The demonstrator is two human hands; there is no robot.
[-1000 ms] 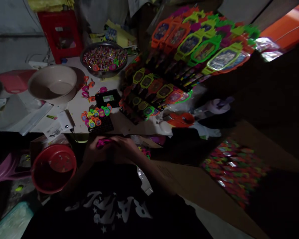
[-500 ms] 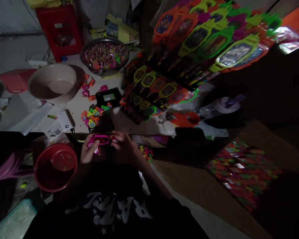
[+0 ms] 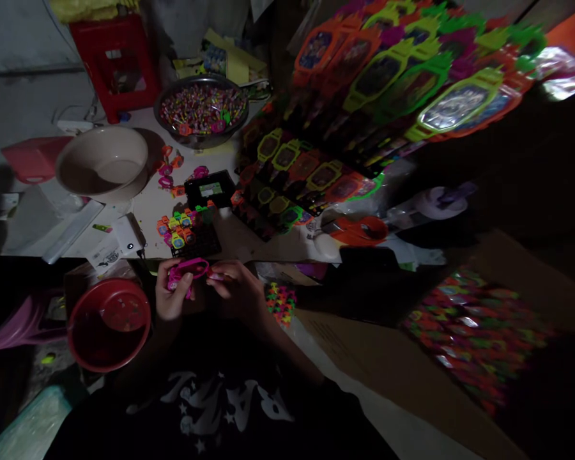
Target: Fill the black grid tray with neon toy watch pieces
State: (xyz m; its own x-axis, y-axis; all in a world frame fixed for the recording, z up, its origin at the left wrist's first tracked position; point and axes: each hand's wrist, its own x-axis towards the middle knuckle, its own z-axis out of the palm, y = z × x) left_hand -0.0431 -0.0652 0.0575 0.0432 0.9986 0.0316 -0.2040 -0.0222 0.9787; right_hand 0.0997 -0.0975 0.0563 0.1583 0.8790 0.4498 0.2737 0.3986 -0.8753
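My left hand (image 3: 171,295) is closed around a bright pink toy watch (image 3: 195,266), thumb pressed on its side. The strap is bent into a loop pointing to the right. Beside the loop's right end, my right hand (image 3: 239,287) pinches a small reddish-pale piece (image 3: 214,275), too small and dark to name surely. Both hands are in front of the table edge, above my lap. Just beyond them, several colourful toy watches (image 3: 178,239) rest on a black tray (image 3: 204,241).
A metal bowl (image 3: 159,121) full of small colourful pieces stands at the back, a beige basin (image 3: 69,182) at the left. Below is a red basin (image 3: 73,326). Cards of toy watches (image 3: 388,76) rise at the right, near orange scissors (image 3: 364,229) and an open carton (image 3: 345,348).
The pink watch has turned in my left hand, its loop now tilting up to the right. My right hand has shifted slightly down, bringing the small piece to the strap's end.
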